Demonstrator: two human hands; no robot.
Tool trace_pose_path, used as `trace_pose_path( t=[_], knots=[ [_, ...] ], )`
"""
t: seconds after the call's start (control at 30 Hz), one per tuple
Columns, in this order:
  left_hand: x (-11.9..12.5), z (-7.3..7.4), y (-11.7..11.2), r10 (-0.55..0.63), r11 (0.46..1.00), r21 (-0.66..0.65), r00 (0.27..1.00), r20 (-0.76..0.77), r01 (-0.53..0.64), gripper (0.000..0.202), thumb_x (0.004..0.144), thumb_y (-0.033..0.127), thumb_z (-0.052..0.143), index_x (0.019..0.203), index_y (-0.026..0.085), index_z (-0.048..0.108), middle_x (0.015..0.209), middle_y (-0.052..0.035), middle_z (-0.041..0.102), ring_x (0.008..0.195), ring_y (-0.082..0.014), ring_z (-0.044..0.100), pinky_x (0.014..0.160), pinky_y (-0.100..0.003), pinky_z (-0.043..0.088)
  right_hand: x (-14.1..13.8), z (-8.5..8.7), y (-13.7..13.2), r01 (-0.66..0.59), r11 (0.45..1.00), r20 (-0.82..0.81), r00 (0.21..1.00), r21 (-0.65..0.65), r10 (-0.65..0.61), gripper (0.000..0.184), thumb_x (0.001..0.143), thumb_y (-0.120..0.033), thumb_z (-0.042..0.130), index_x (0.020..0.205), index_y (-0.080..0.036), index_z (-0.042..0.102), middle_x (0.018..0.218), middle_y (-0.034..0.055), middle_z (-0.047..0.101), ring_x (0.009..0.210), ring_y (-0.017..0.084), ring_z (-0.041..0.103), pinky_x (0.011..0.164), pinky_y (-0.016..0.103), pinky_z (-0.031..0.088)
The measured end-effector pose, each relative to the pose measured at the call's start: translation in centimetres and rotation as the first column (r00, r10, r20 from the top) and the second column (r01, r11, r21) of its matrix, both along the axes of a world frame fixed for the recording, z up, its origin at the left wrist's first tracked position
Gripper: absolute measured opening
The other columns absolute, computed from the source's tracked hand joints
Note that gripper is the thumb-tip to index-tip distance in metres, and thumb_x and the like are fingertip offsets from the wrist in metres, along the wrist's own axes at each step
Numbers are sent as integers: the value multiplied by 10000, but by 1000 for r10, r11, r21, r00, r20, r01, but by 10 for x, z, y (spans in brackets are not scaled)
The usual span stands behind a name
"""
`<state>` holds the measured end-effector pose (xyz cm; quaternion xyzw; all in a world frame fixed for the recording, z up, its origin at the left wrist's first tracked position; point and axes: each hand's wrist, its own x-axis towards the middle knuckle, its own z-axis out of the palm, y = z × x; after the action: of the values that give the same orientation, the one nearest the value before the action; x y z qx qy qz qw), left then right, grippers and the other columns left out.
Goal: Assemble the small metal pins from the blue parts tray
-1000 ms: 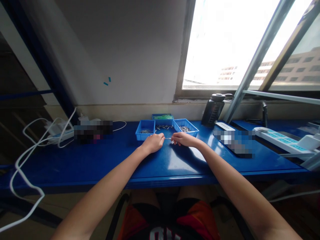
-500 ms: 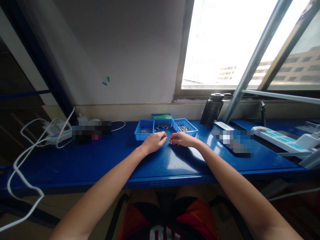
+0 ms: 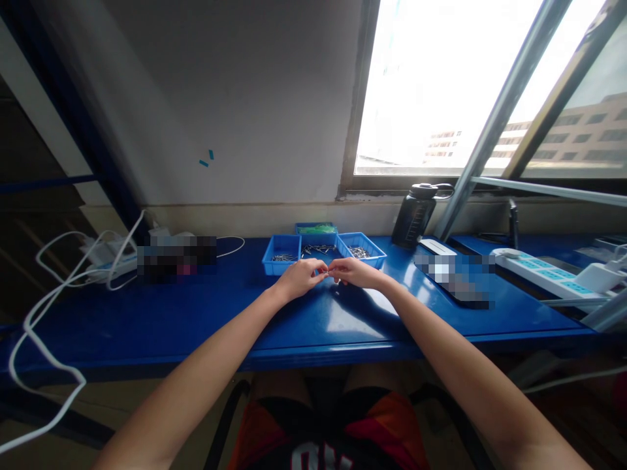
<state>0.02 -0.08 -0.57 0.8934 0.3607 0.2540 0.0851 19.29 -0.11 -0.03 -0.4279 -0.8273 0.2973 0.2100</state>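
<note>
My left hand (image 3: 302, 277) and my right hand (image 3: 354, 271) meet fingertip to fingertip above the blue bench (image 3: 206, 313). Both are pinched on a thin metal pin (image 3: 331, 275) held between them, barely visible. Just behind the hands stand three small blue trays: the left tray (image 3: 281, 253), the middle tray (image 3: 318, 249) and the right tray (image 3: 361, 249), each holding several small metal parts. A fourth blue tray (image 3: 316, 228) with green pieces sits at the back.
A dark water bottle (image 3: 415, 214) stands by the window sill at the right. White power strips lie at the far right (image 3: 543, 275) and far left (image 3: 110, 266), with white cables (image 3: 44, 307) looping off the left edge. Metal bars (image 3: 490, 124) slant across the window.
My two hands have closed the gap between them; the pin that showed between the fingertips a second ago is now almost hidden by the touching fingers.
</note>
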Motion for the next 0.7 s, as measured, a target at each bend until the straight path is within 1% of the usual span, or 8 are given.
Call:
trace_pose_path(
  t=[0.1,0.17,0.23,0.3,0.37,0.43,0.53,0.7],
  knots=[
    [1,0,0,-15,1000,7,1000,4,15,228,797,318,455,911,202,614,904,-19,624,732,-123,567,661,-215,428,-1,-2,1,-4,1000,11,1000,3,4,377,763,-491,464,847,-147,596,652,16,576,539,98,502,517,213,402],
    [1,0,-1,-10,1000,4,1000,2,10,210,786,301,465,902,197,605,878,-16,629,726,-124,574,664,-216,430,-1,-2,2,5,1000,15,1000,1,-5,381,743,-496,489,856,-149,602,647,12,574,533,97,499,511,213,400],
    [0,0,-2,27,1000,-1,1000,-11,-27,194,773,298,476,892,194,588,799,-10,634,707,-133,581,642,-218,430,0,-1,3,13,1000,14,1000,-4,-13,386,723,-487,521,889,-149,606,638,7,568,534,98,500,515,215,402],
    [0,0,-3,95,996,8,995,-39,-94,184,767,308,480,875,194,576,742,-9,631,688,-145,584,611,-222,424,1,1,2,16,1000,11,1000,-12,-16,395,711,-477,541,919,-148,605,648,9,571,548,101,508,527,218,407],
    [-1,0,-2,152,988,26,985,-82,-150,180,765,320,480,862,196,569,748,-16,634,687,-156,586,596,-228,418,2,3,0,16,1000,6,1000,-22,-16,401,717,-482,531,926,-147,602,680,18,585,565,105,518,536,220,413],
    [-2,-1,-2,179,984,35,976,-126,-176,184,766,336,478,858,202,564,769,-21,638,697,-168,589,593,-235,415,2,5,-2,17,1000,0,1000,-26,-17,395,746,-487,490,914,-147,600,709,28,597,576,107,524,545,221,420],
    [-3,-2,0,181,983,28,968,-171,-179,210,776,368,462,867,208,564,775,-23,641,709,-179,593,592,-242,414,2,5,-2,16,1000,8,1000,-13,-16,370,784,-467,440,872,-145,597,713,35,607,570,105,524,546,218,422],
    [-2,-3,1,186,983,31,964,-192,-183,239,788,390,439,872,216,578,795,-25,647,732,-192,594,592,-248,410,2,0,1,24,1000,51,998,-5,-23,311,782,-421,463,862,-147,588,699,31,617,550,103,526,539,218,426]
  ],
)
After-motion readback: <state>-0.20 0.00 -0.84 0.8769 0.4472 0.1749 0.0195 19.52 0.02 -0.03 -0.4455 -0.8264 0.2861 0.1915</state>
